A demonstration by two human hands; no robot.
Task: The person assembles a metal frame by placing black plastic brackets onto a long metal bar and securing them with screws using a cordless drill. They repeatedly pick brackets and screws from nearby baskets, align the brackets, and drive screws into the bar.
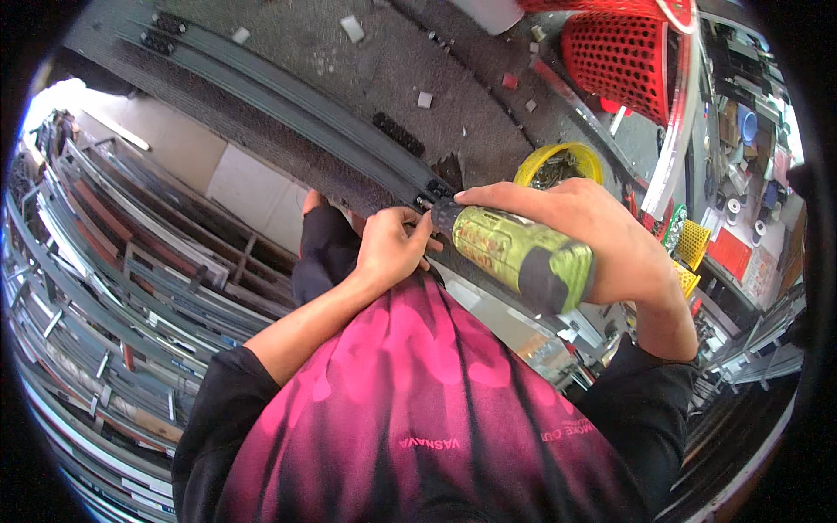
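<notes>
My right hand (580, 222) is wrapped round a green and black power drill (501, 248). The drill's dark front end points left, at the near end of some long grey metal profiles (323, 131) on the bench. My left hand (392, 244) is closed, thumb and fingers pinched together beside the drill's front end. What those fingers hold, if anything, is hidden. Small black fittings sit on the profiles, one (398, 133) partway along and others (164, 33) at the far left end. The drill's bit and its contact point cannot be made out.
A yellow tub (596, 160) with small metal pieces stands just beyond my right hand. Red perforated baskets (615, 65) are at the back right. Small offcuts (352, 29) lie on the dark carpeted bench (288, 52). Long metal bars (131, 305) fill racks on the left.
</notes>
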